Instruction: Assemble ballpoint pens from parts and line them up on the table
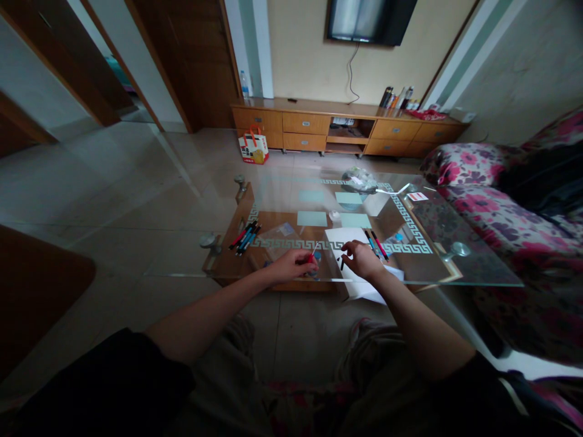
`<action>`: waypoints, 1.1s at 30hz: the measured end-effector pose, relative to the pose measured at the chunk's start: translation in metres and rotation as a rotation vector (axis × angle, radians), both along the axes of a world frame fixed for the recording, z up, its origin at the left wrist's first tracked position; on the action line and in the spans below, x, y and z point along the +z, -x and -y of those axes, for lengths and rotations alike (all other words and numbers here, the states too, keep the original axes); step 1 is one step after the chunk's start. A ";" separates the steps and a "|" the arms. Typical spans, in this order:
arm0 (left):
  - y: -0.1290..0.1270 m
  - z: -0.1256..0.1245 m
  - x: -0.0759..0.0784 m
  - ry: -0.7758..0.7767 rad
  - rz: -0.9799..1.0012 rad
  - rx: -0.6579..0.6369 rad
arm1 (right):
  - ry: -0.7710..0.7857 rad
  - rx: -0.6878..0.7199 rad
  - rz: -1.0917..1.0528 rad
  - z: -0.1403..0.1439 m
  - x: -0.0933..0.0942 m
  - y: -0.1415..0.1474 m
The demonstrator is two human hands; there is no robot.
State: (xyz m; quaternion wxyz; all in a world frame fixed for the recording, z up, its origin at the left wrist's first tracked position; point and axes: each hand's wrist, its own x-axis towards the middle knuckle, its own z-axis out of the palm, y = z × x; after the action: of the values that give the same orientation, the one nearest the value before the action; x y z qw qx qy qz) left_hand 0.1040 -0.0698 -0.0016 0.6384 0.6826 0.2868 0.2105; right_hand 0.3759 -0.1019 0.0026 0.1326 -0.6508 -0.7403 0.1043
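Note:
My left hand (295, 266) is closed around a red pen part (311, 258) above the near edge of the glass table. A thin pale tip points up from it. To its right, my right hand (361, 260) is curled over white paper (346, 235), with a small dark pen piece (342, 264) at its fingertips. Beside that hand, several pens (376, 244) in black, blue and red lie on the paper. Left of my left hand is a bundle of black, blue and red pens (245, 238). A clear plastic bag (280, 234) lies between that bundle and the paper.
The glass table (483, 276) has a sharp near edge and overhangs its frame. Toward its far side sit a plastic-wrapped bundle (357, 180) and a small card (417, 196). A flowered sofa (473, 200) stands at right. A paper bag (254, 149) stands before the TV cabinet (304, 123).

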 end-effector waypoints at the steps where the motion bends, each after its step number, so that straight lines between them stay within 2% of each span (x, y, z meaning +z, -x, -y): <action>1: 0.000 0.000 0.000 -0.001 0.003 -0.003 | -0.002 0.001 -0.001 0.000 0.000 0.000; 11: 0.000 0.001 0.003 0.005 -0.004 0.000 | 0.018 -0.008 0.012 0.002 0.008 0.004; 14: 0.000 0.000 0.001 0.008 -0.005 -0.010 | -0.030 -0.033 -0.023 0.002 0.010 0.004; 18: 0.001 -0.001 0.000 0.007 -0.026 -0.018 | -0.142 -0.075 -0.186 0.002 0.013 0.007; 24: 0.003 -0.003 -0.007 -0.029 -0.079 -0.022 | -0.174 -0.166 -0.545 0.003 0.020 0.020; 28: 0.003 -0.005 -0.014 -0.064 -0.095 -0.019 | -0.233 -0.140 -0.641 0.005 0.025 0.029; 33: 0.003 -0.005 -0.012 -0.089 -0.086 -0.038 | -0.199 -0.098 -0.700 0.006 0.023 0.032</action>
State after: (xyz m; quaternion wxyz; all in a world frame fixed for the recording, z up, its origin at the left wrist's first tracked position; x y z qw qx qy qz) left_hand 0.1013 -0.0652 -0.0136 0.5984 0.7240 0.2913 0.1811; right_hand 0.3443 -0.1077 0.0260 0.4456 -0.5942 -0.6245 0.2416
